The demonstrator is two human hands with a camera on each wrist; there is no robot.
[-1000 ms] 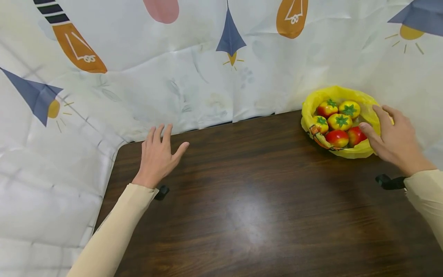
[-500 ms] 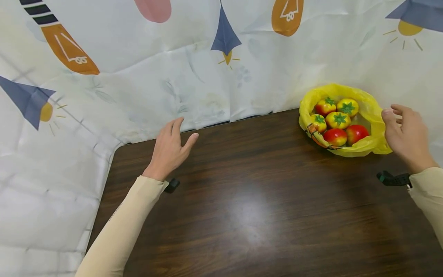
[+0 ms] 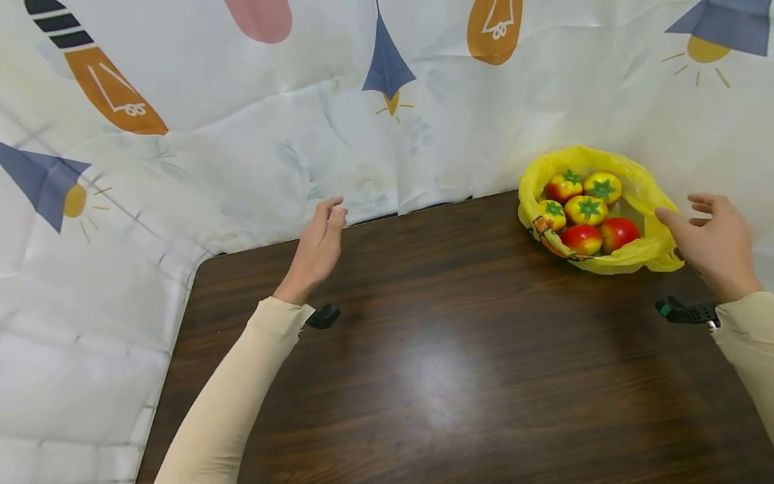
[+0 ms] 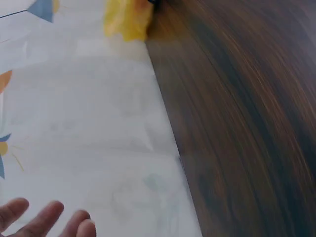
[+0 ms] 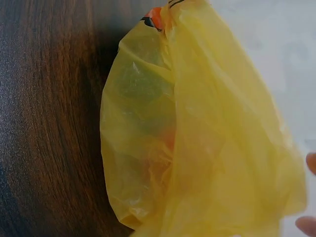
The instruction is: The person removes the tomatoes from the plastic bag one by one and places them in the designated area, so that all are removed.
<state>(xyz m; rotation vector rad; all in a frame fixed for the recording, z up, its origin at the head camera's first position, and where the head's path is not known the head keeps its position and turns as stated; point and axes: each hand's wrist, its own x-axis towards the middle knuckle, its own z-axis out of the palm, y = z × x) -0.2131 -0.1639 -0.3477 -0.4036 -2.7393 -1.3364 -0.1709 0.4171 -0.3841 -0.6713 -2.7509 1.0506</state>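
Observation:
A yellow plastic bag [image 3: 650,249], its mouth wide and its rim folded outward, sits at the table's back right. Several red and yellow fruits with green leafy tops lie in it, one a yellow fruit [image 3: 586,210] and one a red fruit [image 3: 619,234]. My right hand [image 3: 716,242] is at the bag's right side, fingers loosely bent, its thumb tip overlapping the rim in the head view. In the right wrist view the bag [image 5: 217,128] fills the middle, with two fingertips beside it. My left hand [image 3: 314,249] hovers over the table's back left, fingers relaxed, holding nothing.
The dark wooden table [image 3: 435,349] runs back to a white printed cloth [image 3: 254,154] that hangs behind it and along the left side. A dark band [image 3: 686,311] shows at the right wrist, and a dark device [image 3: 323,316] at the left.
My left hand has moved to the right and its fingers have come closer together. The right hand has shifted right from over the bag's rim to its outer side; the rim there now spreads outward.

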